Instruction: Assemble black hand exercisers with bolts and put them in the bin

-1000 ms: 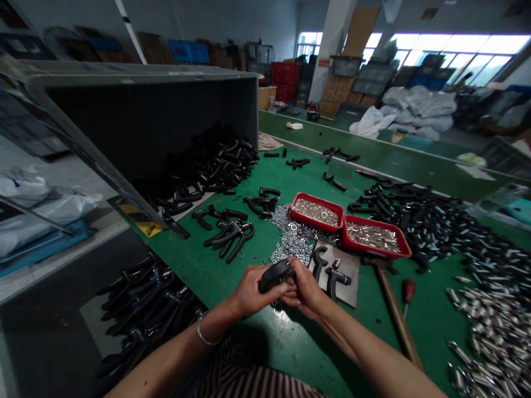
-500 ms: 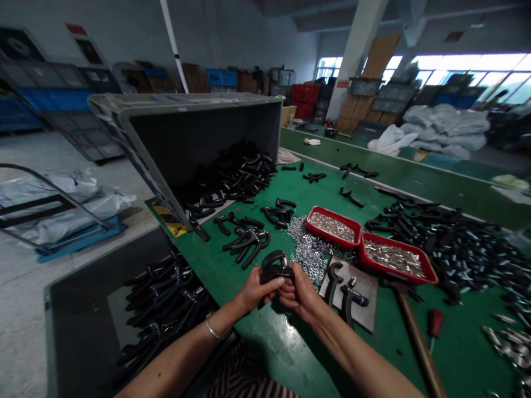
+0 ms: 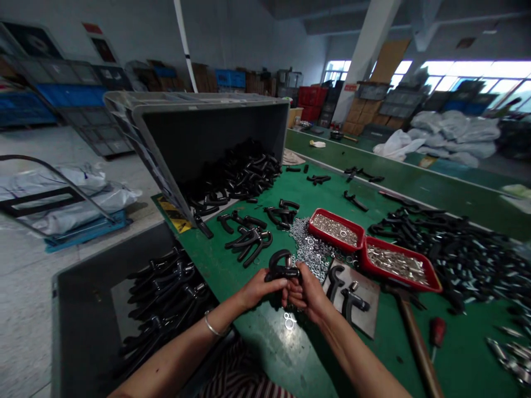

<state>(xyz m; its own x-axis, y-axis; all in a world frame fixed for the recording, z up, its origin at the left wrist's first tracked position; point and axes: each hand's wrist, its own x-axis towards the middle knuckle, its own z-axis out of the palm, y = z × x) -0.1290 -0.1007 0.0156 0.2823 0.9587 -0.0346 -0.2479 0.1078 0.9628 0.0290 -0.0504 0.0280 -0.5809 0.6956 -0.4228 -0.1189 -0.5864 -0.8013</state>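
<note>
Black, curved clamp part is held above the green table, between both hands: the left hand is closed around one end, and the right hand grips the other end, near the silver post. In my judgement, this handling goes well if the left grip is firm and level, while the right hand uses small, controlled force, so that the post does not tilt. How strongly each hand presses, I cannot tell.
</note>
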